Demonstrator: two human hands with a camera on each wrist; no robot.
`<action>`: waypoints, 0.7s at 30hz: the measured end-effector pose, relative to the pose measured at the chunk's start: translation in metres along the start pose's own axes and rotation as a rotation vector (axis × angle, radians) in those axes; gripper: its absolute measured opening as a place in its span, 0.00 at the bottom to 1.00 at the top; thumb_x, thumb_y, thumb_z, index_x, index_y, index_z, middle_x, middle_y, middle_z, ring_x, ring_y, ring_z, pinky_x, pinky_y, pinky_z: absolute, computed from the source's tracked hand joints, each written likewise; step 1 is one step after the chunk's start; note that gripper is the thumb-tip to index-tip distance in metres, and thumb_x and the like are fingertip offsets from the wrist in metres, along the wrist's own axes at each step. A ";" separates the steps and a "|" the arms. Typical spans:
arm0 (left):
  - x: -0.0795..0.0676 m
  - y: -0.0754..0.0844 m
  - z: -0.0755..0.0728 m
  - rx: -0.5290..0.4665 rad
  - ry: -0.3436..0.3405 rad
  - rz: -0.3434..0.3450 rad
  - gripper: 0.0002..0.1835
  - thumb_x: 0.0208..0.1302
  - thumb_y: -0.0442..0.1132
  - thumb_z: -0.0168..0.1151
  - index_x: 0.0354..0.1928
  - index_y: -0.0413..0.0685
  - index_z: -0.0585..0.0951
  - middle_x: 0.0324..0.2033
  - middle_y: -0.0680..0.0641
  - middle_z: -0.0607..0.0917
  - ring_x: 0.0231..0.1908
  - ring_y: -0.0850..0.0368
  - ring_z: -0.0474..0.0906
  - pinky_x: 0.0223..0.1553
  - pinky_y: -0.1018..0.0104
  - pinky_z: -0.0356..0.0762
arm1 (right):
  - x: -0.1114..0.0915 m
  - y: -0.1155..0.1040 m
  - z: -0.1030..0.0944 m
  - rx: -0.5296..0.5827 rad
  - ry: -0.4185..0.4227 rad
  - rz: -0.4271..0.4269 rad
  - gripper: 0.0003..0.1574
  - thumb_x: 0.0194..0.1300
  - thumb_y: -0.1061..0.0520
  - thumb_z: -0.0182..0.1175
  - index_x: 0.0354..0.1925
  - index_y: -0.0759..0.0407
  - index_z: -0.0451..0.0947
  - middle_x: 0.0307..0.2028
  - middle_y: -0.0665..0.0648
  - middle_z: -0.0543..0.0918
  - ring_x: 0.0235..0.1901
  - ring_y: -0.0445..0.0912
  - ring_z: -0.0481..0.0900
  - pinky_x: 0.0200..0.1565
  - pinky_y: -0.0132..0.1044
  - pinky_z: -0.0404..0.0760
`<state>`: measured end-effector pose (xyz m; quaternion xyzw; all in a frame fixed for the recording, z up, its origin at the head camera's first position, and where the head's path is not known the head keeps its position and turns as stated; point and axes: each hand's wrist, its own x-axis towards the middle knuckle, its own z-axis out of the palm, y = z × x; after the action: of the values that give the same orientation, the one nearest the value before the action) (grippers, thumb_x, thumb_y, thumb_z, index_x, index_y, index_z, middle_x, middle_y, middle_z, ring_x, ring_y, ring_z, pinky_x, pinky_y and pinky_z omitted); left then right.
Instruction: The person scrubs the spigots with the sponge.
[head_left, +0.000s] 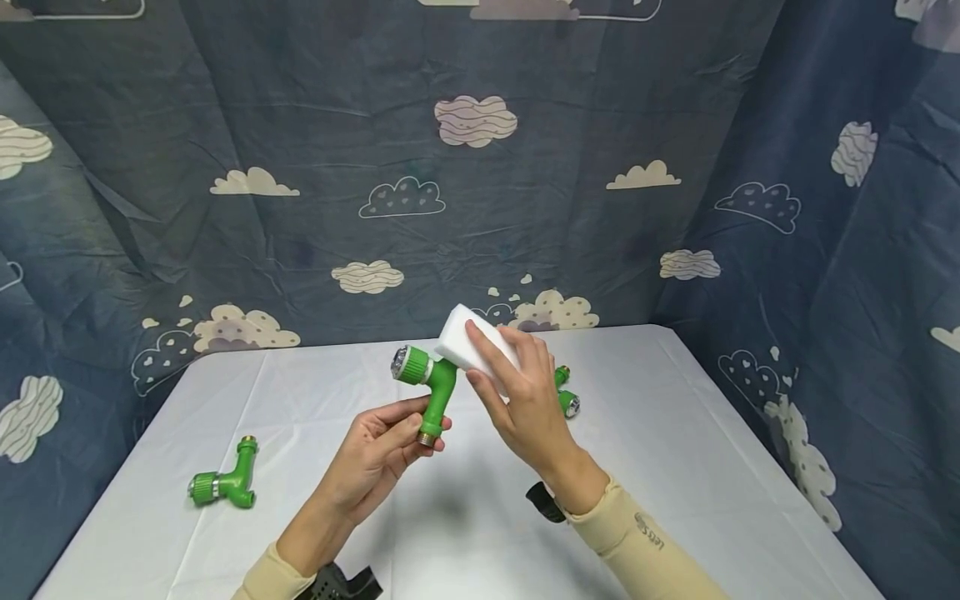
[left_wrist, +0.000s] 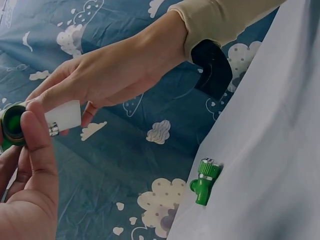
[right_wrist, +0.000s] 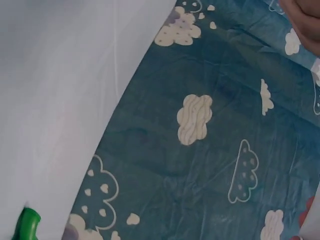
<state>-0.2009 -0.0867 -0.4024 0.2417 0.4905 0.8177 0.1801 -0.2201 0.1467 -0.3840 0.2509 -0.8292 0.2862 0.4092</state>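
My left hand holds a green plastic tap by its lower stem, with the threaded brass end pointing down and the ridged, chrome-ended knob to the left. A white block-shaped sponge is gripped in my right hand; its lower corner meets the tap's upper end. The left wrist view shows the held tap from its open end, the white sponge just behind it. In the right wrist view, only a sliver of the right hand's work shows at the edge.
One green tap lies on the white tabletop at the left. Behind my right hand, another green tap is partly hidden. A dark cloud-patterned curtain encloses the table's back and sides.
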 end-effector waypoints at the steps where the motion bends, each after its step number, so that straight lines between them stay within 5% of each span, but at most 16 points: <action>1: 0.000 0.000 0.000 -0.012 0.001 0.009 0.17 0.84 0.32 0.51 0.65 0.48 0.84 0.49 0.50 0.93 0.42 0.62 0.90 0.53 0.69 0.89 | -0.001 0.000 0.001 0.003 0.005 0.008 0.34 0.85 0.34 0.46 0.77 0.45 0.74 0.63 0.68 0.77 0.57 0.62 0.74 0.51 0.53 0.73; 7: 0.000 0.002 0.000 -0.051 0.020 0.049 0.18 0.85 0.32 0.49 0.65 0.49 0.84 0.50 0.51 0.93 0.42 0.63 0.90 0.53 0.72 0.88 | -0.007 -0.005 0.004 0.007 0.006 -0.006 0.33 0.85 0.34 0.46 0.75 0.46 0.75 0.64 0.67 0.77 0.56 0.61 0.74 0.51 0.53 0.74; 21: 0.003 0.002 0.002 -0.081 0.162 0.146 0.16 0.84 0.31 0.52 0.61 0.53 0.85 0.53 0.55 0.91 0.49 0.64 0.89 0.53 0.73 0.88 | -0.017 -0.026 0.008 0.014 -0.025 -0.233 0.29 0.85 0.36 0.48 0.70 0.47 0.80 0.62 0.64 0.80 0.59 0.57 0.75 0.55 0.53 0.76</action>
<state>-0.2020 -0.0851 -0.3992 0.2028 0.4509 0.8646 0.0894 -0.1985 0.1260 -0.3956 0.3520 -0.7976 0.2395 0.4273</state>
